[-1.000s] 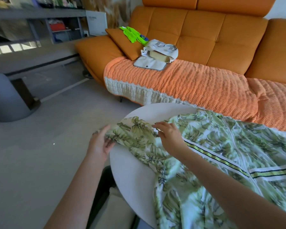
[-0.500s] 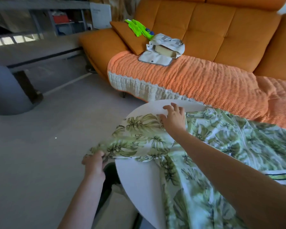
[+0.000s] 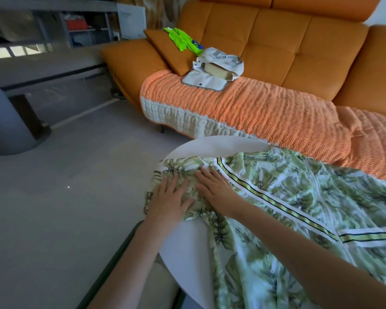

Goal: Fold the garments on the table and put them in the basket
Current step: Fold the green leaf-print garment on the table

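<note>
A white garment with green leaf print and a yellow-black striped band lies spread over the round white table. Its left end is folded back onto itself near the table's left edge. My left hand lies flat on that folded part, fingers straight. Beside it my right hand presses flat on the same fabric, next to the striped band. The two hands almost touch. No basket can be made out with certainty; a dark-rimmed shape shows under the table's left edge.
An orange sofa with an orange knitted throw stands right behind the table. On it lie a white bag and a neon green item. Grey floor stretches left, with a grey bench base.
The left end of the garment was pulled out to the left, then folded back onto the table. Both hands have let go of it and now lie flat on the fold.
</note>
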Motion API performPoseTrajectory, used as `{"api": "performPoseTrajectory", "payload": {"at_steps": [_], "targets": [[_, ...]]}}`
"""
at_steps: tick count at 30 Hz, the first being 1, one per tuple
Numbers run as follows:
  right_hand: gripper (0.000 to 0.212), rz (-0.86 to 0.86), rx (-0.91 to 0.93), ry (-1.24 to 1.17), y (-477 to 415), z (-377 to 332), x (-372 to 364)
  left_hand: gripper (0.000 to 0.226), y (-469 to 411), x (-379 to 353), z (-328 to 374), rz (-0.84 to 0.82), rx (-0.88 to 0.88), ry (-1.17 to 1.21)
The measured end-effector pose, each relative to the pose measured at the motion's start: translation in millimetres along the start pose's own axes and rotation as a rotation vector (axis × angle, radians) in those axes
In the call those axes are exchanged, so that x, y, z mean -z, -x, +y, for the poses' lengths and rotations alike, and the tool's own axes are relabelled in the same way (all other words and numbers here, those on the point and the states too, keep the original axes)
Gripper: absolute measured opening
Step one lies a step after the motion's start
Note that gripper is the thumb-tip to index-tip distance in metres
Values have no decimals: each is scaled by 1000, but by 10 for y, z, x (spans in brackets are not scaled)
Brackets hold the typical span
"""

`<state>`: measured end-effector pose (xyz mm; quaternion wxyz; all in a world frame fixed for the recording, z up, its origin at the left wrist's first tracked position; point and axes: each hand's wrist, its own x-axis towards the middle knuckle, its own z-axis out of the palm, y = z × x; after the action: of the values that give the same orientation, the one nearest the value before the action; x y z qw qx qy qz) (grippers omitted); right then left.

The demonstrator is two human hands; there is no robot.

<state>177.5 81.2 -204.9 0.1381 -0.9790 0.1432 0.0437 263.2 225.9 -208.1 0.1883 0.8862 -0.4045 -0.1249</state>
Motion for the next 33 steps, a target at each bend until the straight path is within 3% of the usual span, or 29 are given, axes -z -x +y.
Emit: {"api": "performPoseTrajectory", "payload": {"at_steps": [2, 4, 8, 10, 14, 17, 21, 26, 28, 31, 33], "targets": [[58, 90, -43, -110, -6, 25, 90, 61, -20, -29, -59, -34, 56, -181], [55, 163, -73, -146, 41, 102, 166, 60, 19, 0, -71, 1, 144, -169], [62, -23, -84, 4, 85, 307, 114, 55, 81, 71, 70, 52, 223, -258], [62, -42, -71, -51, 93, 358, 87, 51, 40, 106, 233, 107, 173, -257], [45, 201, -104, -444, 174, 552, 361, 48, -205, 20, 754, 150, -78, -136], [40, 305, -212, -372, 282, 971, 618, 50, -464, -168, 1117, 31, -192, -126], [47, 166, -235, -166, 299, 1369, 745, 61, -776, -378, 1060, -99, -76, -247], [55, -93, -322, 108, 109, 1603, 551, 74, -767, -434, 765, 7, 65, -228], [57, -51, -387, 68, 49, 1637, 470, 76, -760, -398, 740, -21, 105, -239], [57, 44, -336, -66, 64, 1566, 503, 71, -796, -322, 898, -30, 150, -240], [49, 178, -353, -277, 139, 1584, 650, 63, -807, -309, 1131, 39, 59, -265]]}}
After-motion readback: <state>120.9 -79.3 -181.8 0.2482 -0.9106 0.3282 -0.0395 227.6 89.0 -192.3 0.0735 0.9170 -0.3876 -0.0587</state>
